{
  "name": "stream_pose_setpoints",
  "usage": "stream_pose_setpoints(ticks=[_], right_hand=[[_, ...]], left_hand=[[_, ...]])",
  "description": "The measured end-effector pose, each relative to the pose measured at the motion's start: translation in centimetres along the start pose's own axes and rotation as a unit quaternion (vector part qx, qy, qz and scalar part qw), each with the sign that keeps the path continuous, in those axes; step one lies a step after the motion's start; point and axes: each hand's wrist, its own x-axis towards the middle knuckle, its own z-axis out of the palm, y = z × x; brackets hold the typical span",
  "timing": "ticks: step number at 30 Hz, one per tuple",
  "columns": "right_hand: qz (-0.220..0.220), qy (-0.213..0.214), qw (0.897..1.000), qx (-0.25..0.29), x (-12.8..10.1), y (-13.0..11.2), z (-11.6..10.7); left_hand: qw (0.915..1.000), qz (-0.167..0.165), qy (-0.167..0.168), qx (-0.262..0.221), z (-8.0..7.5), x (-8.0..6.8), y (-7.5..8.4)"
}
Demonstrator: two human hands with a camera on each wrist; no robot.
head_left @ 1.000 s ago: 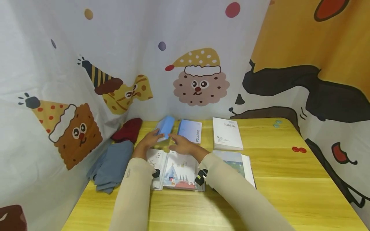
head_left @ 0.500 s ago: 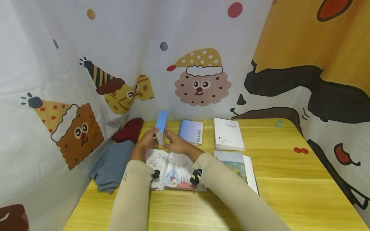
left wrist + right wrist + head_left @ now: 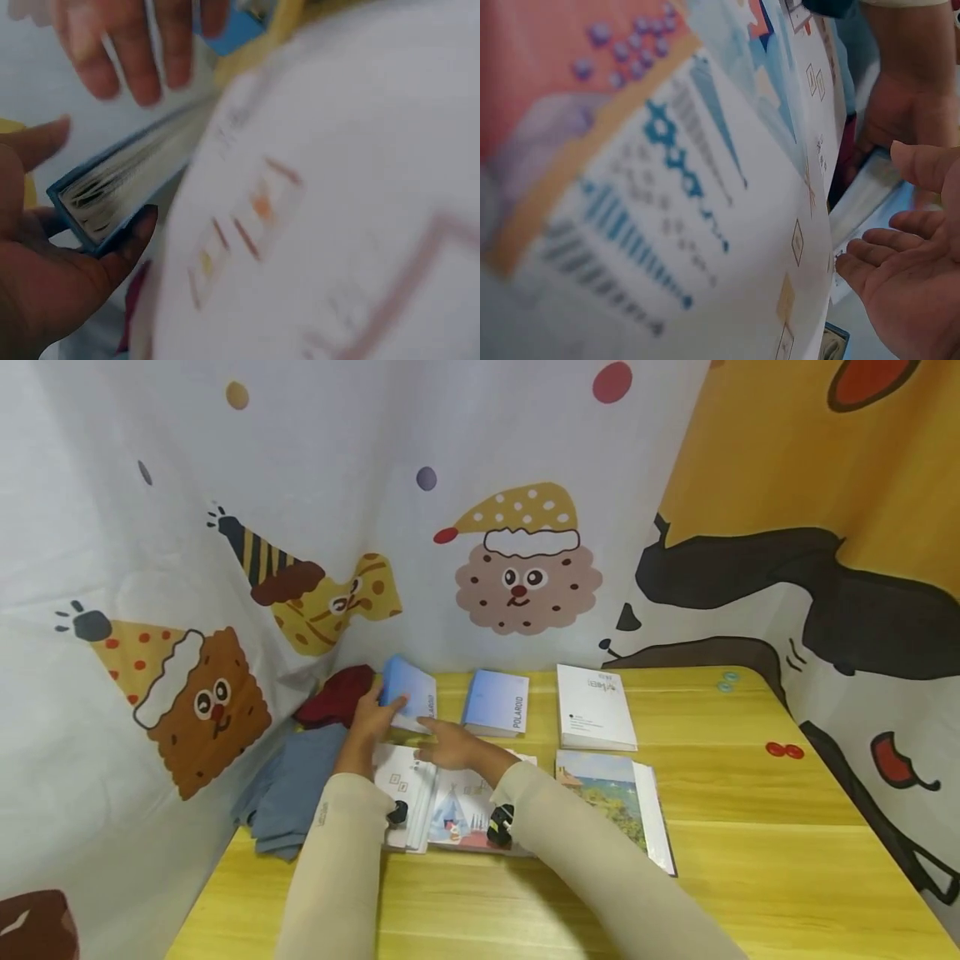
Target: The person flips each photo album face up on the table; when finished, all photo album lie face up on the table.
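My left hand (image 3: 369,724) grips the spine side of a blue-and-white photo album (image 3: 410,692) marked in dark letters, its thumb over the cover. In the left wrist view, curled fingers (image 3: 139,232) reach around the lower edge of the album (image 3: 124,180), whose page edges show. My right hand (image 3: 459,746) hovers just right of it with fingers extended, holding nothing. A matching blue album (image 3: 495,702) reading POLAROID lies to the right. Below both hands an illustrated album (image 3: 465,818) with a tent drawing lies spread out, partly covered by the right wrist.
A white book (image 3: 596,706) lies at the back right, with a landscape-covered book (image 3: 603,789) in front of it. Folded grey cloth (image 3: 292,785) and dark red cloth (image 3: 337,693) lie at left. Red rings (image 3: 784,750) and pale blue rings (image 3: 727,682) sit far right. A printed curtain (image 3: 300,485) borders the table.
The blue album has turned from standing on edge to lying cover up, and moved left beside the matching one. My right hand has come away from it.
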Motion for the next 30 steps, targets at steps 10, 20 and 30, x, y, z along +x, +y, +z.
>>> stream_pose_setpoints(ticks=[10,20,30], right_hand=[[0.021,0.016,0.999,0.034,-2.2,1.3,-2.1],[-0.008,0.049,0.995,0.088,-4.8,1.9,-4.4],[-0.022,0.066,0.988,0.135,-8.7,3.0,-5.7]], left_hand=[[0.9949,-0.013,-0.028,0.096,-0.6,0.8,-2.1],[0.9798,-0.016,-0.060,0.190,-1.3,1.5,-2.3],[0.9682,0.010,-0.038,0.247,-1.3,0.8,-2.0]])
